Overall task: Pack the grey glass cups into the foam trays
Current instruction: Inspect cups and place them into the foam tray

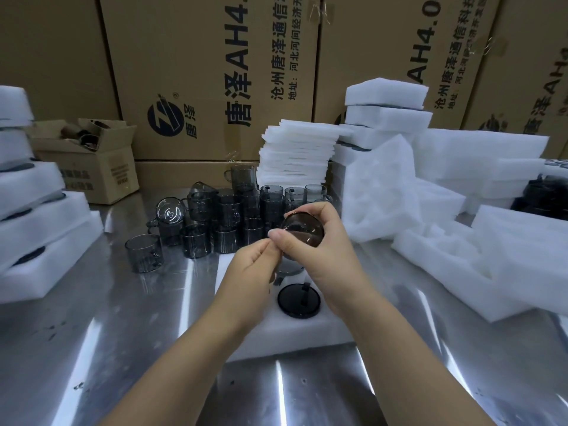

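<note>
The right grip clasps a tilted grey cup, the left grip pinches its edge, above a foam tray on the steel worktop

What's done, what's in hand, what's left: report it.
Done: filled trays stacked at left; a seated cup in the front tray. In hand: right hand and left hand hold another grey cup above it. Left: many loose cups behind, empty trays at right.
</note>
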